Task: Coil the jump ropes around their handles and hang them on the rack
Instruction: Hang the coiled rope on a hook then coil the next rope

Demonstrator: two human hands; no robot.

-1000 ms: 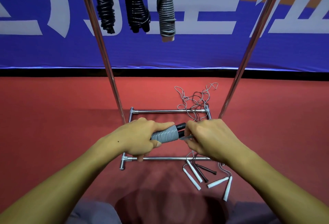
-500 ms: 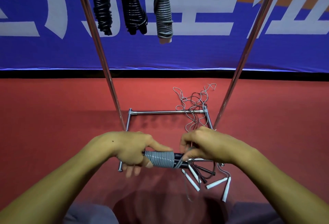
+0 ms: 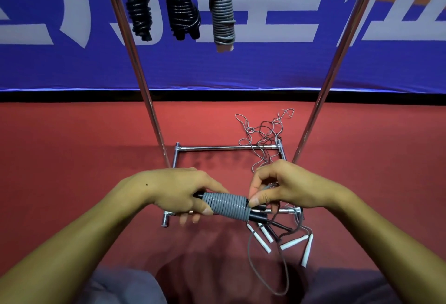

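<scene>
My left hand (image 3: 179,191) grips the black handles of a jump rope whose grey cord (image 3: 228,206) is coiled tightly around them. My right hand (image 3: 284,188) pinches the cord at the right end of the coil, thumb pressed on the last turns. A loose tail of that cord (image 3: 281,277) hangs down below. The metal rack (image 3: 154,120) stands in front of me. Three coiled ropes hang from its top: two black ones (image 3: 138,7) (image 3: 181,7) and a grey one (image 3: 223,14).
Loose ropes lie tangled on the red floor (image 3: 72,159) over the rack's base (image 3: 226,147); their white handles (image 3: 293,243) and thin cords (image 3: 263,132) spread at the base's right side. A blue banner wall (image 3: 265,67) runs behind. My knees show at the bottom edge.
Both hands dropped lower with the rope, and the coil grew longer toward the right. My right hand shifted from gripping the handle end to pinching the cord at the coil's end.
</scene>
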